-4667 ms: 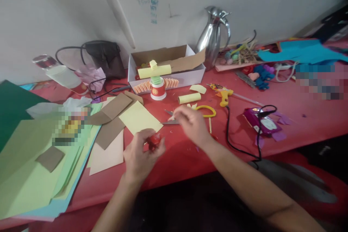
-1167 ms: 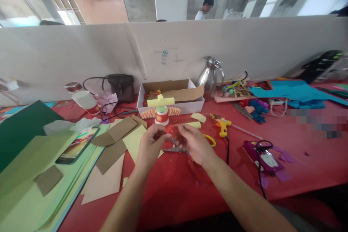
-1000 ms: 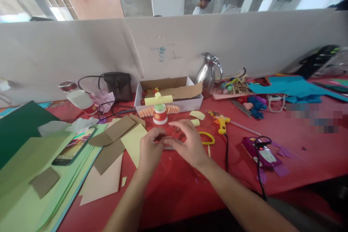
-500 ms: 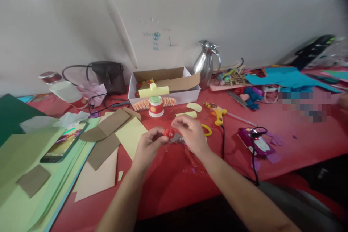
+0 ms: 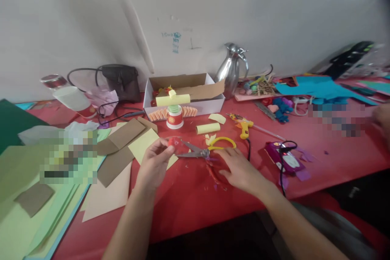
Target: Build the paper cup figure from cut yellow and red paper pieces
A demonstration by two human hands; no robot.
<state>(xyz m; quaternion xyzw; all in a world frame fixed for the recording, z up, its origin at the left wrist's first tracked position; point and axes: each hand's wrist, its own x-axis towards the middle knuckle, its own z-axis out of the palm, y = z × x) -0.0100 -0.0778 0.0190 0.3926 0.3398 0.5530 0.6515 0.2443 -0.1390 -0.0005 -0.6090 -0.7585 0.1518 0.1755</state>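
Pinching a small red thing [image 5: 174, 142] in my left hand [image 5: 154, 163], I have it over the table [image 5: 189, 197], in from the front edge. My right hand [image 5: 241, 167] is at the spread scissors [image 5: 203, 153], but I can't tell if it grips.

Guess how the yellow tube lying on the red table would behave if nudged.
The yellow tube would probably roll, being round and on its side. It is likely light, looking like paper, and its seemingly hollow end hints a firm pinch could dent it.
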